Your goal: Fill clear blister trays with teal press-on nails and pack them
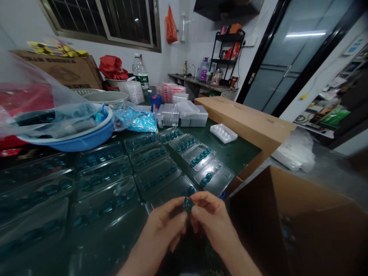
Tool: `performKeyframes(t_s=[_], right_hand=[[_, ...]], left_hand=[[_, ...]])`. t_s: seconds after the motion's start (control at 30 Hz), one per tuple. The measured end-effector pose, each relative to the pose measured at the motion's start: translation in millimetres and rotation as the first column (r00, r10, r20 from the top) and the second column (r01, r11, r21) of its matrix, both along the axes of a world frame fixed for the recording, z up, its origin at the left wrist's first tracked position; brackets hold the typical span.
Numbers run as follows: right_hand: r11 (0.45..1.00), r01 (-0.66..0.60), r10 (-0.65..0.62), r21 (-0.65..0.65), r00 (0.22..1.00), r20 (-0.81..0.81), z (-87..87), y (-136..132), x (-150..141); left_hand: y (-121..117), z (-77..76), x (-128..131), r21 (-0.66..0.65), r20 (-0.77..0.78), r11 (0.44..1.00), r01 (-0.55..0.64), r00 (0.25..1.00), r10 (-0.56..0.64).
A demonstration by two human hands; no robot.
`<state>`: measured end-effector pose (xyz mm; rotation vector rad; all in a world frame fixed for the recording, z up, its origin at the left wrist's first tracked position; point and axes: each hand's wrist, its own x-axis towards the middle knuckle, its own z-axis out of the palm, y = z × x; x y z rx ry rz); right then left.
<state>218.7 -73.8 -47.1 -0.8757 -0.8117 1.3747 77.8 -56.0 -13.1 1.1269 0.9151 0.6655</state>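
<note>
Between the fingertips of my left hand (pixel 165 222) and my right hand (pixel 211 214) is a small dark teal piece (pixel 188 205); its exact kind is not clear. Both hands pinch it above the near edge of the table. Just beyond them lies a clear plastic tray (pixel 220 179) with two teal pieces (pixel 206 179) in its row. Left of that, another clear tray (pixel 172 191) is partly covered by my hands. Several more clear trays (pixel 156 178) with rows of teal pieces spread over the dark green table.
A blue basin (pixel 83 140) and a bag of blue packets (pixel 138 119) stand at the back left. A small white tray (pixel 223 133) sits near a cardboard box (pixel 244 115). An open cardboard box (pixel 310 203) is at my right. Stacked clear boxes (pixel 194 117) line the back.
</note>
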Motion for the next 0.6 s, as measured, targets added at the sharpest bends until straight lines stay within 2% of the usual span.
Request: performKeyframes(t_s=[0.1, 0.17, 0.27, 0.37, 0.5, 0.6], right_hand=[[0.998, 0.056, -0.056, 0.004, 0.984, 0.168, 2.3, -3, -3], [0.990, 0.098, -0.123, 0.098, 0.948, 0.293, 5.4, -4, -4], [0.949, 0.141, -0.264, 0.281, 0.843, 0.468, 9.6, -5, -7], [0.921, 0.127, -0.332, 0.367, 0.750, 0.572, 11.3, -5, -12], [0.920, 0.079, -0.314, 0.383, 0.731, 0.606, 11.0, -5, -11], [0.968, -0.008, -0.146, 0.250, 0.792, 0.592, 11.2, -4, -5]], left_hand=[[-2, -5.7, 1, 0.070, -0.061, 0.993, -0.093, 0.993, 0.097], [0, -7.9, -2, 0.096, -0.076, 0.988, -0.118, 0.989, 0.125], [1, -9.2, -6, 0.156, -0.105, 0.978, -0.136, 0.983, 0.153], [2, -10.3, -10, 0.229, -0.131, 0.960, -0.160, 0.972, 0.193], [4, -11.6, -16, 0.388, -0.147, 0.908, -0.157, 0.962, 0.229], [7, -9.9, -19, 0.404, -0.200, 0.913, -0.064, 0.967, 0.156]])
